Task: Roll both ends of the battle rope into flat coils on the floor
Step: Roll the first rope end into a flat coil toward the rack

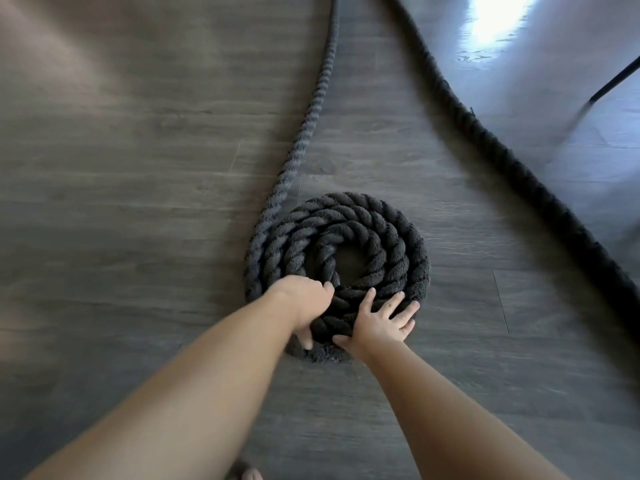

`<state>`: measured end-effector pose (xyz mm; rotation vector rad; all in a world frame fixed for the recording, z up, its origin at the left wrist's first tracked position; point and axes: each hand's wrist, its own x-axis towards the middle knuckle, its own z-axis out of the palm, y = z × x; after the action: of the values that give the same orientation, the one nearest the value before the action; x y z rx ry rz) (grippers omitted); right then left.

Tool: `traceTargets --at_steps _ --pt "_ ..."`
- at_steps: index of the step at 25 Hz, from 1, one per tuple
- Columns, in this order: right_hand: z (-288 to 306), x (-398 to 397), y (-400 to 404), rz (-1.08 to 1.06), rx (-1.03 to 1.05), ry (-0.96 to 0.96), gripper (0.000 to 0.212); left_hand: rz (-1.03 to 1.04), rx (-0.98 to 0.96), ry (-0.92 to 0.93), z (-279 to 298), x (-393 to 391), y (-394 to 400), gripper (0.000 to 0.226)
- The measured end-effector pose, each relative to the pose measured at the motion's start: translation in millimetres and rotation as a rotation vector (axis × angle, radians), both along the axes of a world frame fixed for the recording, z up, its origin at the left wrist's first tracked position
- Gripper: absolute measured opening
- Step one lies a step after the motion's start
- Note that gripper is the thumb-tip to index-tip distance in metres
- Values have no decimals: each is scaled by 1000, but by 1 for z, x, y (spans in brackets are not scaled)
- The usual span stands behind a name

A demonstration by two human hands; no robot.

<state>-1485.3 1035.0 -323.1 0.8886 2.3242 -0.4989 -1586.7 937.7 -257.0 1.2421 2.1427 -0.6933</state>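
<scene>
A thick black battle rope lies on the dark wood floor. One end is wound into a flat coil (363, 244) of about three turns, with a small gap at its centre. My left hand (304, 303) grips the near left part of the coil, fingers curled over the inner turns and thumb under the outer edge. My right hand (381, 323) lies flat on the near right part, fingers spread. From the coil's left side the rope strand (311, 116) runs away to the top. The other length of rope (485, 133) runs uncoiled from top centre to the right edge.
The grey plank floor (138, 168) stretches wide to the left. A thin black bar or leg (616, 81) slants in at the upper right, beside a bright patch of glare. My foot (247, 472) shows at the bottom edge.
</scene>
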Motion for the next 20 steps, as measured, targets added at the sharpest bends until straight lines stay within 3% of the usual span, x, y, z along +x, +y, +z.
traceTargets --at_steps 3,6,11,15,20 --pt "0 -3 4 22 -5 -14 119 -249 -134 141 1 -47 -23 146" --pt "0 -9 9 58 2 -21 118 -314 -192 205 -14 -80 -45 146" --pt "2 -32 31 182 25 -38 114 -386 -133 163 -42 -116 -53 161" --pt "3 -57 53 255 50 -21 111 -355 -57 52 -51 -134 -48 158" --pt "16 -82 50 83 19 -47 91 -213 -2 -11 -49 -140 -31 156"
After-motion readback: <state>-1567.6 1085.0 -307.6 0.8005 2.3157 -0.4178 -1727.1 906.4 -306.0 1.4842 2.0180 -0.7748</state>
